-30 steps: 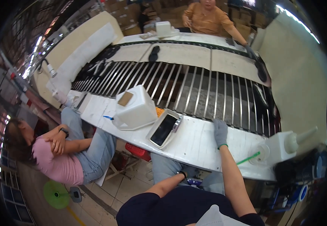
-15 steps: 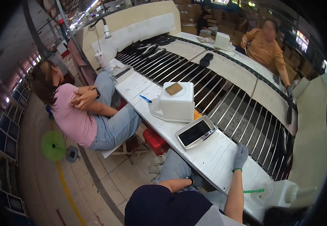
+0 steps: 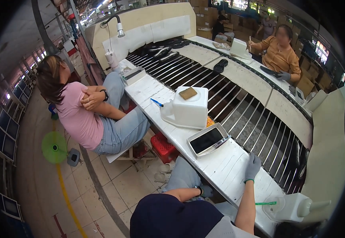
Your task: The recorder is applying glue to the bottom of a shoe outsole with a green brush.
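My right hand [image 3: 253, 166], in a grey glove with a green cuff, rests on the edge of the white table [image 3: 230, 166] beside the metal rods of a conveyor. Its fingers are stretched out and nothing shows in them. Down at my lap, my left hand [image 3: 207, 191] wears a dark grey glove; its fingers are hard to make out. A phone [image 3: 207, 141] with a black screen lies in a white tray [image 3: 191, 146] left of my right hand. Nearer me, a green-handled brush [image 3: 266, 203] sits at a white container [image 3: 297, 206].
Black shoe soles [image 3: 220, 66] ride on the conveyor [image 3: 236, 115]. A white box-shaped container [image 3: 190, 109] with a brown sponge [image 3: 187, 93] stands farther left. A person in pink [image 3: 79, 115] sits there, arms folded. Across, a person in orange [image 3: 279, 51] holds a black sole [image 3: 269, 71].
The person across has lifted a black sole off the conveyor's right end and drawn it back, raising a brush in the other hand. My hands stay in place; the view has shifted slightly.
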{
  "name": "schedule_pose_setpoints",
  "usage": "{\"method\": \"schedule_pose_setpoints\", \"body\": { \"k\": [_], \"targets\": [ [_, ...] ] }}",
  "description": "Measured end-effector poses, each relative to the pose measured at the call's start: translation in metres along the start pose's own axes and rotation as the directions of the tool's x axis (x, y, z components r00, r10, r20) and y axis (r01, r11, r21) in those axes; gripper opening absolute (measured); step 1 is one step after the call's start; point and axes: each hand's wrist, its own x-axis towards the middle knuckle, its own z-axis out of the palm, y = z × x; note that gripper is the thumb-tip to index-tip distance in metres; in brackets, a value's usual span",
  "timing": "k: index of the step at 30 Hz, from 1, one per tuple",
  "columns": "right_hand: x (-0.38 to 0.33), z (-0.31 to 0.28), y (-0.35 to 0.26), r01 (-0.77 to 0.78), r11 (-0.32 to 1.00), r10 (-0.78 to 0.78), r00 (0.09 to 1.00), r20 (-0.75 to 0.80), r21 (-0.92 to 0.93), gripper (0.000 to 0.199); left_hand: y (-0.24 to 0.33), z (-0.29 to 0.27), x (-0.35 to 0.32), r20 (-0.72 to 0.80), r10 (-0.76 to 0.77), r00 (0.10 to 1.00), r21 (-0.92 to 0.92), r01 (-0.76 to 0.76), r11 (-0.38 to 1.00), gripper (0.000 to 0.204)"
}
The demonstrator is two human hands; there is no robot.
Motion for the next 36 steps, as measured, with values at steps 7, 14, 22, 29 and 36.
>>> {"method": "schedule_pose_setpoints", "body": {
  "k": [7,14,22,29,36],
  "targets": [
    [0.000,0.000,0.001,-0.003,1.000,0.002,1.000,0.019,0.015,0.025,0.009,-0.011,-0.008,0.047,-0.023,0.999,0.086,0.018,0.996,0.041],
    [-0.001,-0.001,0.003,-0.001,0.999,0.000,1.000,0.016,0.042,0.028,0.012,-0.013,-0.011,0.033,-0.054,0.998,-0.012,0.055,0.998,0.047],
    [-0.001,-0.002,0.003,0.038,0.999,-0.038,0.999,0.014,-0.006,0.028,0.015,-0.017,-0.014,0.058,-0.083,0.995,-0.003,0.083,0.997,0.048],
    [-0.001,-0.001,0.003,-0.006,1.000,0.006,1.000,0.023,0.016,0.026,0.011,-0.012,-0.010,0.053,-0.093,0.994,-0.013,0.093,0.996,0.047],
    [-0.001,-0.003,0.002,-0.023,1.000,0.023,0.999,0.032,-0.003,0.026,0.006,-0.003,-0.004,0.036,-0.066,0.997,-0.002,0.066,0.998,0.047]
  ]
}}
